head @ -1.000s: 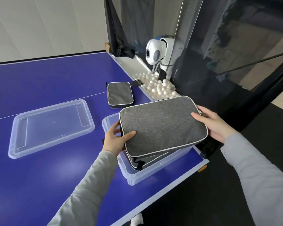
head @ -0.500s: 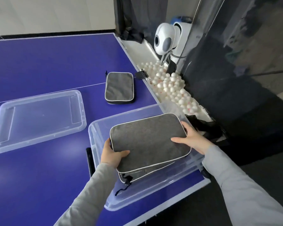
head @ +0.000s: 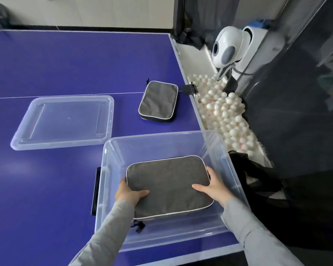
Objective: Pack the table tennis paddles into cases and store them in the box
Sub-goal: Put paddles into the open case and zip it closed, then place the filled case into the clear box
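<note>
A grey paddle case (head: 168, 185) with white piping lies flat deep inside the clear plastic box (head: 161, 137) at the table's near right corner. My left hand (head: 128, 194) grips the case's near left edge and my right hand (head: 213, 187) holds its right edge, both inside the box. A black zipper pull hangs at the case's near corner. A second grey paddle case (head: 159, 101) lies on the blue table beyond the box. No bare paddle is in sight.
The box's clear lid (head: 64, 121) lies upside down on the blue table (head: 46, 64) to the left. A trough of several white balls (head: 225, 112) and a white ball machine (head: 227, 48) run along the table's right edge, with dark netting behind.
The case has gone down from above the box rim to lie flat inside the box, both hands still on it. My view has tilted downward and closer.
</note>
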`<state>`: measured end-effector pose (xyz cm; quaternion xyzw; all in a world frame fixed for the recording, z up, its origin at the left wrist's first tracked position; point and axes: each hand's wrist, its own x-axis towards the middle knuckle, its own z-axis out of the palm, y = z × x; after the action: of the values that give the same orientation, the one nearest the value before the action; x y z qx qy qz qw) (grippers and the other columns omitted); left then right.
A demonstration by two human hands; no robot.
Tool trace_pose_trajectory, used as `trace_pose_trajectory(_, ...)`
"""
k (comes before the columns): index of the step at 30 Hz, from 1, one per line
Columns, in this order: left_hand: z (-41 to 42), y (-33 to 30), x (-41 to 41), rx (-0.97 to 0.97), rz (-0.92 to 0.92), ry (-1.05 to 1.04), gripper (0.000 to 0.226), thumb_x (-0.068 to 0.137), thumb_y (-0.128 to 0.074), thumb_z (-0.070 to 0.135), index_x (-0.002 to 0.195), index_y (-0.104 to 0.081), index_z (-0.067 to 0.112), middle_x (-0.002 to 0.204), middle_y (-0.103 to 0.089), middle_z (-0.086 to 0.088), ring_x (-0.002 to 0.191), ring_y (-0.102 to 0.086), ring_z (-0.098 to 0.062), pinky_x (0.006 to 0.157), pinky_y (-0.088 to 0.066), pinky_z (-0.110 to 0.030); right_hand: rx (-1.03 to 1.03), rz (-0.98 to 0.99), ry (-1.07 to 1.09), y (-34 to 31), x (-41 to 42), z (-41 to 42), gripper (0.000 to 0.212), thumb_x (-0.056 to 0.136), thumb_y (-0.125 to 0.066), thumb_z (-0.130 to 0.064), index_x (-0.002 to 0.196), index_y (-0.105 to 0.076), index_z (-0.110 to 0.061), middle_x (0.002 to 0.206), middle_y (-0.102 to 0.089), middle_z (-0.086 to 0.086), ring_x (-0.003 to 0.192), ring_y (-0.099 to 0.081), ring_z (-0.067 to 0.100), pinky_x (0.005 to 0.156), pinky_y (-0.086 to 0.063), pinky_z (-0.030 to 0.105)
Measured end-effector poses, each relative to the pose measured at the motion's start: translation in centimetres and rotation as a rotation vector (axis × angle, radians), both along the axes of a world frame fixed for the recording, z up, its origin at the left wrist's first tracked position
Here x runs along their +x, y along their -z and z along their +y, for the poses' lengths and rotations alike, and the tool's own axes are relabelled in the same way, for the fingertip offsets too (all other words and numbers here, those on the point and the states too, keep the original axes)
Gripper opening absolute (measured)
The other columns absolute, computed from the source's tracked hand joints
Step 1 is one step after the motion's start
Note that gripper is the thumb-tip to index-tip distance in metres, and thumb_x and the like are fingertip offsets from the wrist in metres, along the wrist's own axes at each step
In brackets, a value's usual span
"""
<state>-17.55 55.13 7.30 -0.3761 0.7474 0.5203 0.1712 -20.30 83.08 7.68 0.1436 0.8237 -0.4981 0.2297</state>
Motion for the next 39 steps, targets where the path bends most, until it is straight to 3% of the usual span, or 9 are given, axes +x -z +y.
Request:
trace_pose_trajectory(10, 0.2, 0.4, -0.4, -0.092, -0.045, 0.061, 0.083, 0.061, -0.087, 0.014, 0.132, -0.044, 0.017, 0.122, -0.059, -0.008, 0.111, -0.056, -0.026, 0.086, -0.041, -0.028, 0.097, 0.045, -0.074, 0.0, 0.1, -0.1, 0.077, 0.072, -0.081, -0.024, 0.136, -0.039, -0.022, 0.13, -0.053, -0.001, 0.121, -0.052, 0.018, 0.105, -0.041, 0.037)
trace_pose_trajectory(18, 0.1, 0.0, 0.0, -0.084, -0.032, 0.069, 0.092, 0.063, -0.087, 0.017, 0.14, -0.037, 0.019, 0.129, -0.055, -0.007, 0.118, -0.052, -0.028, 0.097, -0.044, -0.036, 0.135, 0.071, -0.111, -0.8, 0.2, -0.3, 0.08, 0.076, -0.078, -0.025, 0.142, -0.034, -0.014, 0.138, -0.049, 0.005, 0.126, -0.047, 0.02, 0.107, -0.037, 0.034)
trace_pose_trajectory(21, 0.1, -1.1, 0.1, -0.126, -0.051, 0.145, 0.091, 0.067, -0.084, 0.021, 0.142, -0.033, 0.017, 0.133, -0.052, -0.009, 0.123, -0.049, -0.029, 0.101, -0.041, -0.038, 0.193, 0.124, -0.118, -1.4, 0.5, -0.4, 0.094, 0.077, -0.078, -0.029, 0.149, -0.022, -0.009, 0.149, -0.035, 0.01, 0.138, -0.033, 0.022, 0.114, -0.027, 0.033)
trace_pose_trajectory(25, 0.5, -3.4, 0.3, -0.319, 0.069, 0.294, 0.094, 0.075, -0.077, 0.03, 0.148, -0.02, 0.013, 0.146, -0.035, -0.013, 0.134, -0.038, -0.027, 0.106, -0.034, -0.034, 0.232, 0.297, -0.169, -2.8, 0.8, -1.0, 0.092, 0.082, -0.074, -0.03, 0.151, -0.015, -0.011, 0.156, -0.023, 0.004, 0.143, -0.019, 0.017, 0.109, -0.014, 0.018)
trace_pose_trajectory(29, 0.8, -6.0, 0.9, -0.583, 0.255, 0.515, 0.086, 0.084, -0.066, 0.038, 0.15, -0.016, 0.015, 0.155, -0.02, -0.004, 0.141, -0.027, -0.021, 0.111, -0.028, -0.034, 0.279, 0.43, -0.274, -4.8, 0.1, -3.1, 0.085, 0.086, -0.068, -0.033, 0.15, -0.017, -0.011, 0.155, -0.026, 0.008, 0.143, -0.023, 0.021, 0.112, -0.015, 0.023)
trace_pose_trajectory(32, -0.1, -7.8, 1.4, -0.789, 0.334, 0.637, 0.087, 0.087, -0.058, 0.049, 0.151, -0.009, 0.018, 0.159, -0.011, 0.0, 0.146, -0.009, -0.018, 0.118, -0.015, -0.034, 0.304, 0.5, -0.345, -6.3, -0.3, -5.7, 0.081, 0.088, -0.065, -0.037, 0.15, -0.02, -0.011, 0.154, -0.029, 0.009, 0.142, -0.027, 0.024, 0.114, -0.018, 0.029)
trace_pose_trajectory(35, -2.1, -9.4, 2.2, -0.912, 0.366, 0.618, 0.089, 0.086, -0.052, 0.058, 0.151, -0.006, 0.019, 0.16, -0.005, 0.002, 0.147, -0.001, -0.016, 0.119, -0.007, -0.036, 0.259, 0.526, -0.403, -7.5, -0.5, -8.6, 0.078, 0.089, -0.063, -0.036, 0.15, -0.019, -0.012, 0.156, -0.026, 0.007, 0.143, -0.026, 0.021, 0.111, -0.018, 0.023)
trace_pose_trajectory(39, -6.8, -10.7, 5.2, -0.945, 0.352, 0.477, 0.091, 0.084, -0.049, 0.064, 0.152, -0.008, 0.021, 0.16, -0.003, 0.003, 0.147, 0.001, -0.017, 0.118, -0.006, -0.038, 0.164, 0.538, -0.507, -9.1, -0.1, -13.7, 0.076, 0.091, -0.061, -0.034, 0.151, -0.018, -0.013, 0.156, -0.023, 0.005, 0.144, -0.02, 0.019, 0.115, -0.018, 0.029)
